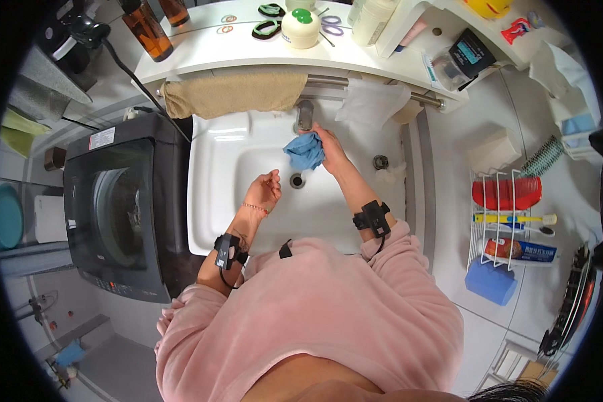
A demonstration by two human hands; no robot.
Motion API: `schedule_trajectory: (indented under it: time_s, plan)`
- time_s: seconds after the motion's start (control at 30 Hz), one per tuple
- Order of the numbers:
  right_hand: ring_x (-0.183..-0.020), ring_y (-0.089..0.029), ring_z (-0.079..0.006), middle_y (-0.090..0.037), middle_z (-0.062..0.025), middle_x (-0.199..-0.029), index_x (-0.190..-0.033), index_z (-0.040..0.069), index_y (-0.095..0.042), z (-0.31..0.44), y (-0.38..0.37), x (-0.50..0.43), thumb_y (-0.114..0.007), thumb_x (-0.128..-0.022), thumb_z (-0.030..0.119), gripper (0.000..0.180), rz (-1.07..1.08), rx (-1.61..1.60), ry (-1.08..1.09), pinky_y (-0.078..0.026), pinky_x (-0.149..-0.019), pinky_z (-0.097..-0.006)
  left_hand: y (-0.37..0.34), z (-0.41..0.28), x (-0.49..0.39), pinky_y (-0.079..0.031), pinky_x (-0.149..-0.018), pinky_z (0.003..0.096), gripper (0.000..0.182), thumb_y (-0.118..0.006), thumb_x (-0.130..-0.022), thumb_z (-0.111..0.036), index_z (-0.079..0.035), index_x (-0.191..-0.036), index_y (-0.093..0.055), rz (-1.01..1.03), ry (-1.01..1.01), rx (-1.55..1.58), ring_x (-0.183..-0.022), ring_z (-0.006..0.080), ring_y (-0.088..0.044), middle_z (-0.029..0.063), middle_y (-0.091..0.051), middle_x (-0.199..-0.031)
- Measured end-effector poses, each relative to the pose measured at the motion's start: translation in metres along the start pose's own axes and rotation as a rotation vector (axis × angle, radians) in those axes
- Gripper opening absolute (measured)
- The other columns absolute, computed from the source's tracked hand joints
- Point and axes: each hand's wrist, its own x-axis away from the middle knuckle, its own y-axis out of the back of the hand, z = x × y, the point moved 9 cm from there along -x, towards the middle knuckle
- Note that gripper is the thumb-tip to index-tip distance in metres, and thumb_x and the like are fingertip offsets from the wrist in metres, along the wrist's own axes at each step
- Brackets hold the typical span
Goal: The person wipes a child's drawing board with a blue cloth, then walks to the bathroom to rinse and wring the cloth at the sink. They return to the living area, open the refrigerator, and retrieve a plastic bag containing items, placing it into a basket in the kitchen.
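Observation:
My right hand (pixel 333 151) holds a crumpled blue cloth (pixel 304 151) just below the faucet (pixel 305 114), over the white sink (pixel 261 158). Part of that hand is behind the cloth, close to the faucet. Left of and below the cloth, my left hand (pixel 264 190) hangs over the basin with its fingers loosely curled and nothing seen in them. The drain (pixel 297 181) lies between the two hands. Whether water is running cannot be made out.
A tan towel (pixel 236 93) and a white cloth (pixel 374 100) hang on the rail behind the sink. Above is a white shelf (pixel 201 63) with bottles and a round jar (pixel 300 31). A black washing machine (pixel 125 201) stands left; a white wire rack (pixel 487 221) is at right.

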Motion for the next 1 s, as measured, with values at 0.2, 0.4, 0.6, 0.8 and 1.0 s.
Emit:
schedule_trajectory:
  time_s: [0.2, 0.4, 0.6, 0.8, 1.0]
  plan:
    - [-0.075, -0.061, -0.0163, -0.060, -0.0058, -0.088, -0.093, 0.006, -0.058, -0.089, 0.060, 0.015, -0.053, -0.090, 0.029, 0.024, -0.151, -0.092, -0.332, -0.053, -0.070, -0.0334, 0.052, 0.013, -0.031, -0.049, -0.076, 0.0294, 0.024, -0.048, -0.091, -0.022, -0.002, -0.102, -0.056, -0.534, -0.023, -0.174, -0.079, 0.0198, -0.057, 0.0087, -0.060, -0.091]
    - [-0.076, -0.063, -0.0275, -0.061, -0.0144, -0.086, -0.095, 0.004, -0.054, -0.122, 0.039, 0.001, -0.055, -0.087, 0.029, 0.026, -0.288, 0.446, -0.001, -0.051, -0.069, -0.0388, 0.026, 0.053, -0.095, -0.042, -0.094, 0.0413, 0.053, -0.044, -0.090, -0.052, -0.003, -0.106, -0.054, -0.316, 0.126, -0.248, -0.103, 0.0272, -0.053, 0.0130, -0.059, -0.106]
    - [-0.073, -0.059, -0.0379, -0.061, -0.0176, -0.074, -0.080, 0.004, -0.057, -0.091, 0.008, 0.025, -0.049, -0.089, 0.028, 0.027, -0.341, 0.912, 0.367, -0.045, -0.065, -0.0498, 0.038, 0.055, -0.119, -0.049, -0.082, 0.0345, 0.038, -0.042, -0.092, -0.037, -0.005, -0.106, -0.054, -0.185, 0.178, -0.273, -0.091, 0.0235, -0.059, 0.0106, -0.059, -0.104]
    - [-0.076, -0.058, -0.0390, -0.062, -0.0156, -0.088, -0.087, 0.005, -0.056, -0.104, 0.079, -0.007, -0.043, -0.092, 0.026, 0.025, -0.512, 1.091, 0.235, -0.047, -0.067, -0.0468, 0.005, 0.044, -0.116, -0.047, -0.089, 0.0313, 0.044, -0.030, -0.086, 0.007, -0.001, -0.124, -0.049, 0.012, -0.083, -0.365, -0.097, 0.0211, -0.058, 0.0104, -0.058, -0.113]
    - [-0.072, -0.059, -0.0221, -0.058, -0.0152, -0.077, -0.088, 0.003, -0.056, -0.125, 0.071, -0.001, -0.056, -0.089, 0.020, 0.017, -0.301, 0.274, 0.261, -0.046, -0.065, -0.0385, -0.010, 0.005, -0.119, -0.034, -0.105, 0.0334, 0.050, -0.024, -0.090, 0.007, -0.002, -0.138, -0.035, 0.023, -0.211, -0.212, -0.127, 0.0222, -0.040, 0.0135, -0.038, -0.140]
